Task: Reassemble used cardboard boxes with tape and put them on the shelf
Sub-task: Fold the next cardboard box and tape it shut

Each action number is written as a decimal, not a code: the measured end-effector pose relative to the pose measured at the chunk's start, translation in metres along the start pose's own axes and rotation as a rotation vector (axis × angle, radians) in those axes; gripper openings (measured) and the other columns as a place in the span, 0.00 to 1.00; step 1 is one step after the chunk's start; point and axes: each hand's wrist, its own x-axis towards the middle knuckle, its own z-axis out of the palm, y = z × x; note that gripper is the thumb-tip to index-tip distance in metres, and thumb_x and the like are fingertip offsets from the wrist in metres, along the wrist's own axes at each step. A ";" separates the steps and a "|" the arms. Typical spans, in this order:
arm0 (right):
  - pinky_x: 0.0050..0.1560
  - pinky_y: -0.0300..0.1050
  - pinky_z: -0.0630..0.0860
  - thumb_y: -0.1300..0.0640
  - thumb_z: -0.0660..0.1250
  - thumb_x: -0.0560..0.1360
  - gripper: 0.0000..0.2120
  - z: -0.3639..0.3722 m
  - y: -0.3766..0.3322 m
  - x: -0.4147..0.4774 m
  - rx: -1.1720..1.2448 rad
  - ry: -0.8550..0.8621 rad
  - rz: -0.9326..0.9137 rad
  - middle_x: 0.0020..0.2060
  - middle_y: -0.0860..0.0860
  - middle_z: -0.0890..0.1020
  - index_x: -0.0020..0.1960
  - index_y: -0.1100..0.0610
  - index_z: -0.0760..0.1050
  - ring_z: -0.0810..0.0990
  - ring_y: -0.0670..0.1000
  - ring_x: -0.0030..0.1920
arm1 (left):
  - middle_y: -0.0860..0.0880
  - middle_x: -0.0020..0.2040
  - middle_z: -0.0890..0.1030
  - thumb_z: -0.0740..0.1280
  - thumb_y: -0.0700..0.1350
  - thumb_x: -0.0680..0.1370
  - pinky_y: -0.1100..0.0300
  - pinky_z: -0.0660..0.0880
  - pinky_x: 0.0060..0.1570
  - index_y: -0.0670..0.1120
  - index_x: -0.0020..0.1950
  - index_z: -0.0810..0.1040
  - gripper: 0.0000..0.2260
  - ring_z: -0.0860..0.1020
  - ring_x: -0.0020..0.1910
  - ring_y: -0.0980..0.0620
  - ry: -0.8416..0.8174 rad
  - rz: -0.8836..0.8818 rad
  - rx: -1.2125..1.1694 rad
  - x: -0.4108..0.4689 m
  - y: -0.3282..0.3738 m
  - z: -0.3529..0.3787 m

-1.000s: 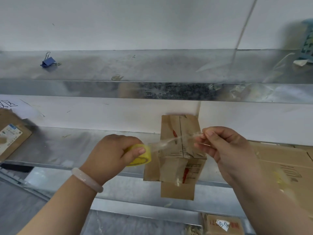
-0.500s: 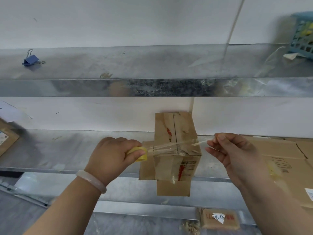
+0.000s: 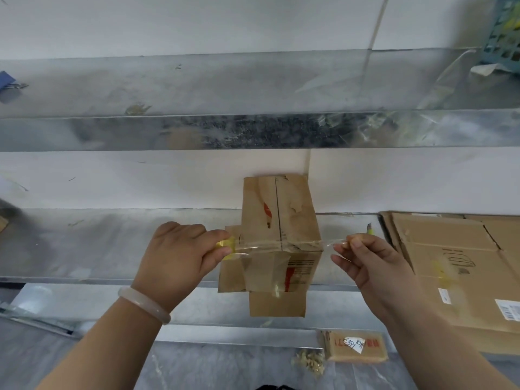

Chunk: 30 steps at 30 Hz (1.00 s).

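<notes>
A small worn cardboard box stands on the lower metal shelf, its front flaps hanging over the shelf edge. My left hand grips a yellow tape roll just left of the box. My right hand pinches the free end of a clear tape strip on the box's right. The strip stretches across the box's top near its front edge.
Flattened cardboard boxes lie on the shelf to the right. An upper metal shelf carries a blue binder clip at left and a teal basket at right. A small labelled box lies on the floor below.
Both hands have spread apart and lowered, bringing the stretched tape strip down onto the box's top. The view has shifted right, showing more flattened cardboard.
</notes>
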 end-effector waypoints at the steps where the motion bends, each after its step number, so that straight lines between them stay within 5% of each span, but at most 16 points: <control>1: 0.43 0.45 0.82 0.52 0.74 0.58 0.16 -0.001 0.001 0.000 0.017 0.003 0.005 0.37 0.57 0.83 0.42 0.60 0.80 0.85 0.53 0.42 | 0.54 0.33 0.77 0.49 0.62 0.82 0.55 0.71 0.42 0.53 0.52 0.84 0.26 0.77 0.31 0.50 -0.004 -0.001 0.007 0.001 0.001 0.000; 5: 0.45 0.47 0.83 0.57 0.70 0.64 0.07 -0.006 0.005 0.002 0.038 0.001 -0.026 0.36 0.56 0.82 0.40 0.59 0.79 0.84 0.53 0.41 | 0.55 0.34 0.80 0.57 0.64 0.78 0.54 0.71 0.44 0.53 0.47 0.85 0.21 0.78 0.31 0.51 -0.001 -0.013 0.024 0.003 0.000 -0.003; 8: 0.47 0.48 0.83 0.57 0.70 0.66 0.03 -0.005 0.004 0.002 0.044 -0.017 -0.095 0.35 0.55 0.82 0.36 0.55 0.81 0.84 0.53 0.40 | 0.55 0.35 0.79 0.52 0.62 0.81 0.55 0.68 0.45 0.52 0.48 0.84 0.23 0.77 0.32 0.51 -0.010 -0.030 0.025 0.003 -0.001 -0.005; 14: 0.48 0.48 0.83 0.53 0.73 0.62 0.13 -0.010 -0.001 0.008 0.029 -0.052 -0.184 0.36 0.55 0.81 0.42 0.61 0.77 0.84 0.53 0.41 | 0.54 0.36 0.79 0.51 0.55 0.83 0.55 0.65 0.45 0.51 0.52 0.83 0.21 0.77 0.34 0.50 -0.008 -0.051 0.033 0.003 0.000 -0.003; 19: 0.47 0.47 0.83 0.51 0.76 0.60 0.11 -0.017 0.011 0.012 0.009 -0.018 -0.127 0.36 0.55 0.82 0.38 0.56 0.81 0.85 0.54 0.42 | 0.53 0.35 0.78 0.55 0.58 0.81 0.55 0.69 0.43 0.51 0.51 0.84 0.21 0.78 0.33 0.49 -0.015 -0.044 0.047 0.004 -0.002 0.006; 24: 0.48 0.48 0.83 0.44 0.85 0.51 0.24 -0.019 0.023 0.018 -0.021 0.024 -0.017 0.39 0.56 0.83 0.40 0.55 0.83 0.85 0.53 0.43 | 0.53 0.34 0.78 0.48 0.62 0.83 0.55 0.70 0.42 0.51 0.53 0.85 0.27 0.78 0.32 0.49 -0.037 -0.041 0.046 0.001 -0.001 0.020; 27: 0.44 0.47 0.83 0.56 0.74 0.69 0.06 -0.015 0.032 0.019 0.035 0.072 0.067 0.37 0.56 0.83 0.42 0.58 0.80 0.84 0.52 0.42 | 0.53 0.34 0.78 0.47 0.63 0.83 0.56 0.70 0.41 0.52 0.54 0.84 0.28 0.78 0.32 0.50 -0.047 -0.031 0.040 0.000 -0.002 0.025; 30: 0.48 0.49 0.84 0.64 0.63 0.79 0.07 -0.007 0.040 0.018 0.004 0.140 0.135 0.37 0.57 0.83 0.44 0.60 0.78 0.83 0.52 0.41 | 0.53 0.34 0.77 0.46 0.62 0.83 0.55 0.70 0.41 0.52 0.57 0.84 0.28 0.78 0.32 0.50 -0.076 -0.020 0.046 -0.001 -0.003 0.029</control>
